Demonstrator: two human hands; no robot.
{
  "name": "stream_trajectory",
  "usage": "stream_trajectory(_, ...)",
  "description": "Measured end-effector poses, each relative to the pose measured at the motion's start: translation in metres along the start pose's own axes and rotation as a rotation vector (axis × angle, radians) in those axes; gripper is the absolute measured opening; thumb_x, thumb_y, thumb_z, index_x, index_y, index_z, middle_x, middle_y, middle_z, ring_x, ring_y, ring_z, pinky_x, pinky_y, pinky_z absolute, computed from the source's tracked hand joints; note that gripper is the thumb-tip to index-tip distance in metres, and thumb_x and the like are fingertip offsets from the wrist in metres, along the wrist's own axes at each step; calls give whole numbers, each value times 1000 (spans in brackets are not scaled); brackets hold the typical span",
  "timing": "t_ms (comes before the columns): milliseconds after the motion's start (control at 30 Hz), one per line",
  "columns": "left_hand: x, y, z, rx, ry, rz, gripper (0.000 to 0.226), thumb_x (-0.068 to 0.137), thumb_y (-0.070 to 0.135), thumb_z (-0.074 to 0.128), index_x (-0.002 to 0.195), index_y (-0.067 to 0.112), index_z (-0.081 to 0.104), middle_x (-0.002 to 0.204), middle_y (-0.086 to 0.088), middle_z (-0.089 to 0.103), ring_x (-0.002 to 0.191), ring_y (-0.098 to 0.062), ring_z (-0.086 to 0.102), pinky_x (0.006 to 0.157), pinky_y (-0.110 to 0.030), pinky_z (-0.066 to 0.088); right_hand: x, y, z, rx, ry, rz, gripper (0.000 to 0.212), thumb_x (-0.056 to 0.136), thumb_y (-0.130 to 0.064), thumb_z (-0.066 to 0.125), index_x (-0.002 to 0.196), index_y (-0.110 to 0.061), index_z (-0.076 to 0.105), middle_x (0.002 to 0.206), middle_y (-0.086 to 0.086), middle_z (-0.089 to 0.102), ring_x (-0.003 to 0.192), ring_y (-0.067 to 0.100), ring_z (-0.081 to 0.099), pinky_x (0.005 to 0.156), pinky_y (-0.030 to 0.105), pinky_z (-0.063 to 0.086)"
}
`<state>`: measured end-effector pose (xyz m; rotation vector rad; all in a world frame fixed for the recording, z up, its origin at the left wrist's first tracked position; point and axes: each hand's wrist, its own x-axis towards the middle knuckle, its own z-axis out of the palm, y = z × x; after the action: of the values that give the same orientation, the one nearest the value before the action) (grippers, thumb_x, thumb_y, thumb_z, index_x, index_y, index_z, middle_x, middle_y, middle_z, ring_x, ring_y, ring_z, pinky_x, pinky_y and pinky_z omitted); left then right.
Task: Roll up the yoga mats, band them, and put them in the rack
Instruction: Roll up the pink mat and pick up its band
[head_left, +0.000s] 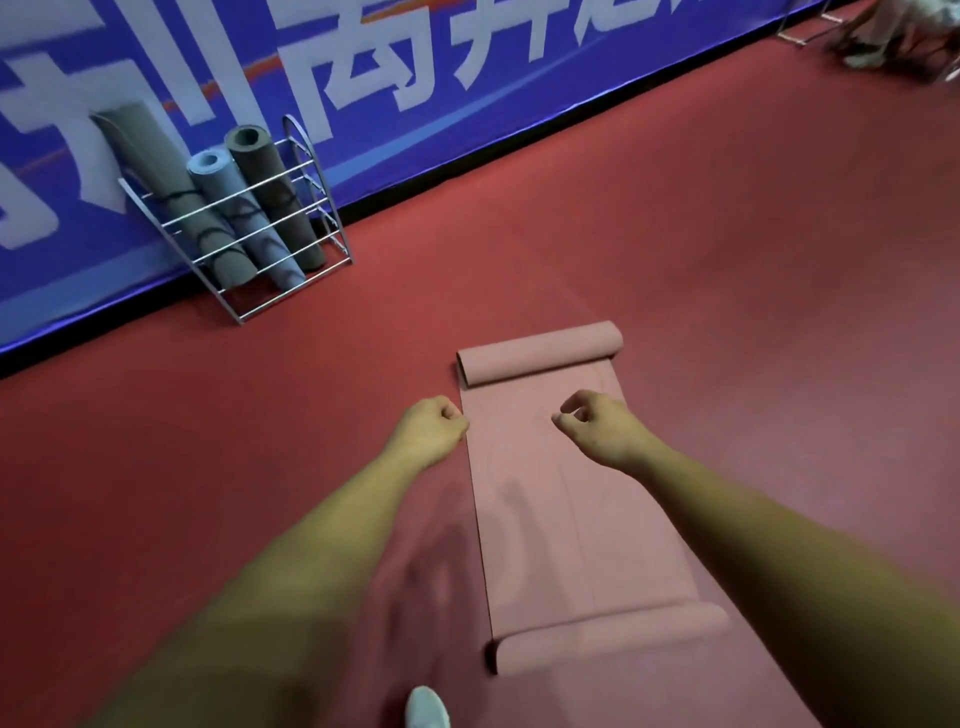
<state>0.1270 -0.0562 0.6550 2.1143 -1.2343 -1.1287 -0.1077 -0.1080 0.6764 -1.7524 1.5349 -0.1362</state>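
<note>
A pink yoga mat (545, 499) lies flat on the red floor, curled into a roll at its far end (540, 352) and curled up at its near end (608, 644). My left hand (428, 428) hovers at the mat's left edge with fingers curled shut, holding nothing visible. My right hand (597, 423) is over the mat with fingers loosely curled, thumb and forefinger nearly pinched, nothing seen in it. A wire rack (260, 228) stands at the back left against the wall, holding three rolled mats: a grey one (171, 192), a pale blue one (234, 218) and a dark grey one (275, 187).
A blue banner wall (467, 104) with white lettering runs along the back. The red floor (675, 234) stretches right of the rack. A white shoe tip (426, 709) shows at the bottom edge. A blurred person and metal frame (883, 36) are at the far top right.
</note>
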Motion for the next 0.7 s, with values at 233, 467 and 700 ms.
stream_trajectory(233, 2, -6, 67, -81, -84, -65, 12, 86, 7, 49, 83, 7, 61, 78, -6, 68, 63, -19, 57, 56, -27, 48, -1, 65, 5, -37, -35, 23, 24, 98, -32, 54, 114, -17, 65, 77, -9, 60, 71, 11, 55, 61, 26, 40)
stream_trajectory(467, 12, 3, 134, -166, -124, -134, 14, 86, 8, 49, 77, 13, 58, 78, -2, 67, 64, -15, 59, 57, -24, 49, 15, 133, 6, -14, -71, 68, 24, 98, -33, 54, 113, -18, 66, 80, -9, 62, 75, 13, 57, 64, 27, 41)
stream_trajectory(700, 17, -5, 219, -10, -8, -226, 16, 77, 19, 51, 77, 12, 65, 77, -3, 70, 68, -21, 62, 68, -29, 50, 52, 219, 14, -44, -234, -5, 28, 98, -34, 54, 118, -17, 63, 84, -6, 65, 76, 12, 59, 59, 21, 39)
